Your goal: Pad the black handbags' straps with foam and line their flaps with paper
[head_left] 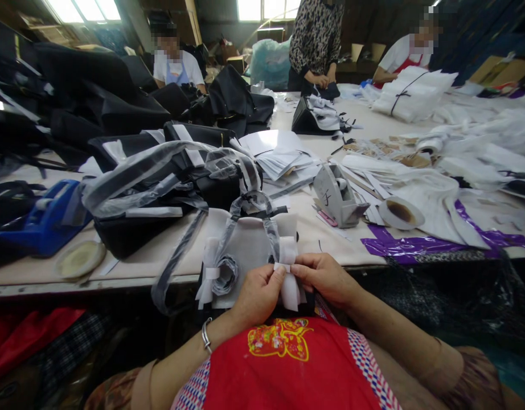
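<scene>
Handbag: at the near edge of the worktable, its lower part overlapping that edge, just in front of my red apron. A pale grey sheet covers the side facing me; clear plastic film wraps the upright handles. White wrapping is gathered at both sides of the bag, each bunch crossed by a narrow band.

Left hand: thumb and forefinger pinch the right-hand white band. Right hand: thumb and fingers pinch the same band's other end; the two hands are near each other.

Left of the bag: a black handbag with film-wrapped straps, then a blue tape dispenser toward the table's near left corner. Right: a grey tape dispenser, a tape roll lying flat, and purple tape along the near edge. Behind: loose white sheets. Three co-workers occupy the far side.
</scene>
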`<action>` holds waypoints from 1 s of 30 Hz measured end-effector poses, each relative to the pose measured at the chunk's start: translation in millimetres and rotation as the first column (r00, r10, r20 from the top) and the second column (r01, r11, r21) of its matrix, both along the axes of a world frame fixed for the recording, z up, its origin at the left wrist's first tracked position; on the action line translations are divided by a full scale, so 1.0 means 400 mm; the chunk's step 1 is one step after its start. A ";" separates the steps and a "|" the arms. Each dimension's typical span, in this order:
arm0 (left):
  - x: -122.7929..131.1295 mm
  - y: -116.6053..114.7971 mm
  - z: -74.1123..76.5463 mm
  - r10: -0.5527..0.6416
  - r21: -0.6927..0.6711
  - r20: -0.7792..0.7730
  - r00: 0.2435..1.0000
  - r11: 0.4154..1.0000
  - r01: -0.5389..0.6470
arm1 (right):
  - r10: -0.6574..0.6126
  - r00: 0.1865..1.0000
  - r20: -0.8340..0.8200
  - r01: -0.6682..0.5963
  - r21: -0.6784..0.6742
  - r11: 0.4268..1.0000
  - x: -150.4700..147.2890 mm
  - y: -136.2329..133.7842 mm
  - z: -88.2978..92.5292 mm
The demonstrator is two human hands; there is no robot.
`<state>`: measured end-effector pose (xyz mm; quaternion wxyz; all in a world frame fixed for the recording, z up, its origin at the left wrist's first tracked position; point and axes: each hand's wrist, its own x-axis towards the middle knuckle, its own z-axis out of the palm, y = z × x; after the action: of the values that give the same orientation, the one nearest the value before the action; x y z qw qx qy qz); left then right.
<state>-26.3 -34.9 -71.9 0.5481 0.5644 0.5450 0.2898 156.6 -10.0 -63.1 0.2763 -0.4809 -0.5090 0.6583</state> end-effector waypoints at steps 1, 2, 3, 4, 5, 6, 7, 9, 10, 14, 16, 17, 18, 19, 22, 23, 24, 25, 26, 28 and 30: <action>-0.001 0.001 0.002 -0.011 0.018 -0.019 1.000 1.000 0.011 | 0.001 1.000 -0.006 -0.001 -0.019 1.000 -0.001 0.002 -0.003; -0.003 0.001 0.004 -0.023 0.035 -0.035 0.999 0.999 0.024 | -0.005 1.000 -0.014 0.004 -0.038 0.999 -0.003 0.003 -0.004; -0.004 0.002 0.005 -0.034 0.049 -0.047 0.998 0.998 0.037 | -0.017 1.000 -0.023 0.016 -0.053 0.998 -0.005 0.004 -0.004; -0.005 0.003 0.005 -0.044 0.058 -0.055 0.997 0.997 0.047 | -0.032 0.999 -0.031 0.030 -0.064 0.998 -0.008 0.006 -0.003; -0.006 0.004 0.005 -0.053 0.061 -0.059 0.997 0.997 0.057 | -0.045 0.998 -0.036 0.043 -0.071 0.997 -0.011 0.007 -0.001; -0.007 0.005 0.004 -0.060 0.059 -0.056 0.997 0.996 0.063 | -0.057 0.998 -0.035 0.054 -0.070 0.996 -0.014 0.008 0.001; -0.007 0.007 0.004 -0.062 0.049 -0.045 0.997 0.997 0.064 | -0.065 0.998 -0.026 0.063 -0.061 0.996 -0.017 0.010 0.002; -0.006 0.009 0.003 -0.051 0.014 0.006 0.999 0.999 0.051 | -0.074 0.997 0.008 0.074 -0.021 0.997 -0.021 0.014 0.004; -0.004 0.010 0.003 -0.042 -0.012 0.048 0.998 0.999 0.042 | -0.075 0.997 0.023 0.075 0.002 0.997 -0.023 0.016 0.004; 0.004 0.012 0.008 0.032 -0.152 0.246 0.969 0.988 0.006 | -0.100 0.994 0.047 0.098 0.039 0.994 -0.031 0.011 -0.008; 0.008 0.013 0.011 0.066 -0.169 0.235 0.970 0.985 -0.027 | -0.110 0.993 0.037 0.110 0.018 0.994 -0.037 0.000 -0.016; 0.009 0.014 0.012 0.073 -0.156 0.197 0.978 0.987 -0.043 | -0.109 0.994 0.026 0.109 0.006 0.994 -0.039 -0.006 -0.019; 0.010 0.015 0.012 0.074 -0.140 0.155 0.985 0.989 -0.052 | -0.096 0.995 0.020 0.096 0.000 0.995 -0.038 -0.010 -0.020; 0.010 0.017 0.011 0.069 -0.124 0.116 0.991 0.991 -0.054 | -0.072 0.997 0.027 0.072 0.016 0.997 -0.033 -0.010 -0.019; 0.010 0.024 0.004 0.037 -0.102 0.048 0.998 0.994 -0.032 | -0.083 0.984 0.161 0.041 0.249 0.968 0.023 0.024 0.007; 0.010 0.026 0.001 0.029 -0.096 0.027 0.999 0.995 -0.027 | -0.166 0.963 0.212 0.079 0.365 0.927 0.059 0.049 0.024; 0.010 0.027 0.000 0.025 -0.089 0.005 1.000 0.996 -0.025 | -0.288 0.926 0.243 0.142 0.481 0.865 0.103 0.080 0.044; 0.010 0.028 0.000 0.021 -0.082 -0.013 1.000 0.996 -0.022 | -0.432 0.867 0.248 0.234 0.563 0.793 0.151 0.117 0.065; 0.010 0.028 0.001 0.018 -0.076 -0.026 1.000 0.997 -0.020 | -0.565 0.787 0.248 0.331 0.603 0.726 0.201 0.157 0.084; 0.011 0.028 0.005 0.007 -0.058 -0.048 0.999 0.998 -0.010 | -0.705 0.634 0.319 0.462 0.575 0.675 0.293 0.238 0.110; 0.011 0.025 0.009 0.001 -0.047 -0.065 0.998 0.999 -0.005 | -0.705 0.611 0.360 0.500 0.515 0.696 0.354 0.308 0.112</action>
<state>-21.9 -24.8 -68.2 0.5430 0.5595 0.5700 0.2594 298.3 113.3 -18.3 0.4161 -0.7284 -0.4805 0.2557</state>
